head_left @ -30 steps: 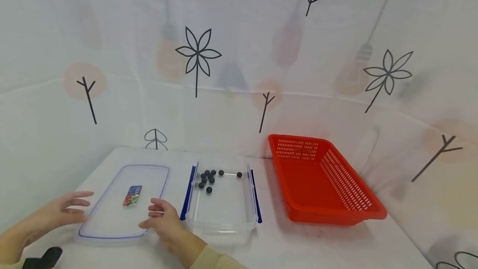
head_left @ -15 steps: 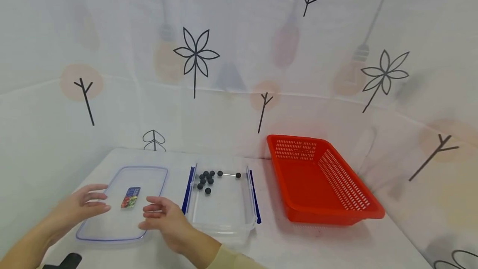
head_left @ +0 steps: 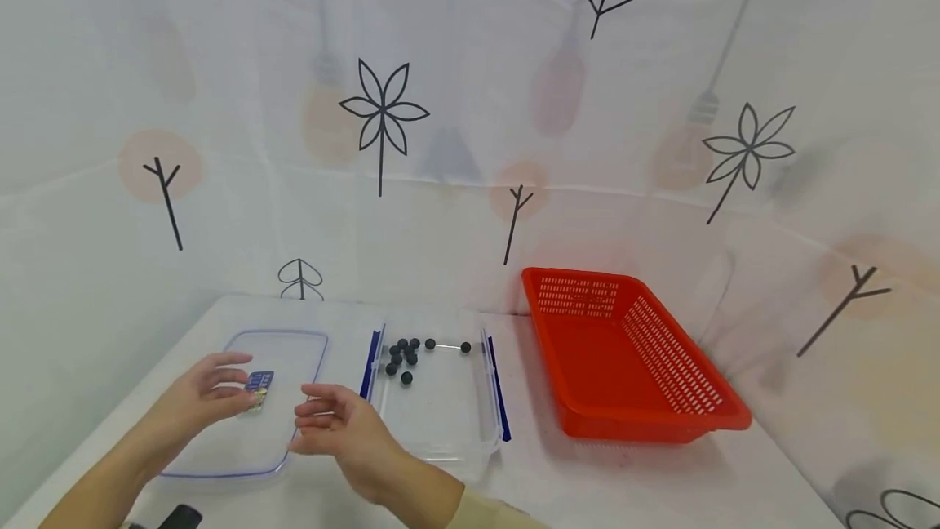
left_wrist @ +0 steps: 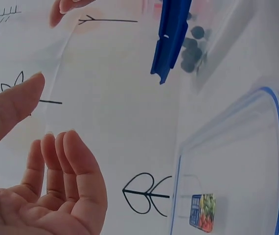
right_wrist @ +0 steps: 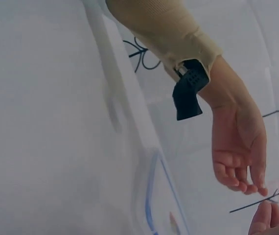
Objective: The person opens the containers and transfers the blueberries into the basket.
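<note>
My left hand [head_left: 201, 398] is raised over a clear plastic lid [head_left: 294, 357] with a blue seal, partly hiding its label [head_left: 260, 386]. Nothing is between its loosely bent fingers. Near the lid's right edge hovers my right hand [head_left: 356, 439], also holding nothing, its fingers bent toward the left one. Right of the lid is a clear plastic container [head_left: 441, 406] with blue side clips. Several black balls [head_left: 396, 359] cluster in its far left part, and a thin pale rod [head_left: 448, 346] joins two others. The left wrist view shows the left hand's [left_wrist: 51, 181] thumb apart from its fingers.
A red perforated plastic basket [head_left: 624, 374] stands on the right of the white table [head_left: 587, 488]. Behind the table hangs a white cloth [head_left: 455, 243] printed with plant drawings. A black wrist mount [right_wrist: 188, 93] sits on the left sleeve [right_wrist: 164, 29].
My left hand has moved right and slightly up, from the lid's left edge to above its label. The right hand has shifted slightly right. The lid, container and basket have stayed put.
</note>
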`<state>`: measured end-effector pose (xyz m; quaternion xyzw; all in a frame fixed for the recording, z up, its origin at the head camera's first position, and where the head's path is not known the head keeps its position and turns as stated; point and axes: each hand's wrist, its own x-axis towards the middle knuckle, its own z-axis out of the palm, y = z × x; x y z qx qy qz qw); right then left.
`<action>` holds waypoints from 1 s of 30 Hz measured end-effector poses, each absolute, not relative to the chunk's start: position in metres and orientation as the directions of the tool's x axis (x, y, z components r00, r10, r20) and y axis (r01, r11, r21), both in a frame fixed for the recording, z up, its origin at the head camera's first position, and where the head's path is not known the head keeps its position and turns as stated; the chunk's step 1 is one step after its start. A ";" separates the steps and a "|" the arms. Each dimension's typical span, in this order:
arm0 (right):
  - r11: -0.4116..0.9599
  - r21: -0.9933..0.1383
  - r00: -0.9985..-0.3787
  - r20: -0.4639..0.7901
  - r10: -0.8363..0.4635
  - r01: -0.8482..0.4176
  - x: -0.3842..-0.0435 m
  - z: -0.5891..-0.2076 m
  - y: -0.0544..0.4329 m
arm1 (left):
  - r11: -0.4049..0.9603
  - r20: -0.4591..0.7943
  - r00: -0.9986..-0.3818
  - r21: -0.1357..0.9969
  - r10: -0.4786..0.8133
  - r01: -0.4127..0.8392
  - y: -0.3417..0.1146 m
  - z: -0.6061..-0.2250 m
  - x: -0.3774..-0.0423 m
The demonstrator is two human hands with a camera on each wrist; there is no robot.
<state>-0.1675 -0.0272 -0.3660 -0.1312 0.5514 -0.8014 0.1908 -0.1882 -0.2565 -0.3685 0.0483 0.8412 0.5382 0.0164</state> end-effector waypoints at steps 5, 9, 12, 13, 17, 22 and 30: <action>-0.333 -0.932 -0.890 0.029 -0.454 0.140 -0.169 -0.364 -0.010 | 0.375 0.030 -0.993 0.924 0.118 0.073 -0.239 -0.365 -0.187; -0.349 -0.930 -0.895 0.054 -0.442 0.116 -0.169 -0.363 0.003 | 0.336 0.043 -0.989 0.938 0.139 0.088 -0.226 -0.364 -0.187; -0.347 -0.931 -0.899 0.048 -0.436 0.118 -0.170 -0.362 0.011 | 0.310 0.050 -0.988 0.946 0.143 0.093 -0.217 -0.362 -0.187; -0.339 -0.933 -0.899 0.041 -0.435 0.121 -0.170 -0.361 0.014 | 0.300 0.054 -0.988 0.949 0.146 0.096 -0.214 -0.362 -0.188; -0.290 -0.950 -0.907 0.017 -0.421 0.117 -0.171 -0.359 0.025 | 0.289 0.038 -0.990 0.954 0.138 0.077 -0.202 -0.358 -0.189; -0.241 -0.966 -0.925 0.007 -0.379 0.092 -0.174 -0.358 0.038 | 0.309 -0.018 -0.993 0.951 0.114 0.018 -0.186 -0.356 -0.193; -0.213 -0.975 -0.943 0.014 -0.333 0.061 -0.178 -0.357 0.062 | 0.257 -0.040 -0.994 0.966 0.100 -0.013 -0.163 -0.359 -0.197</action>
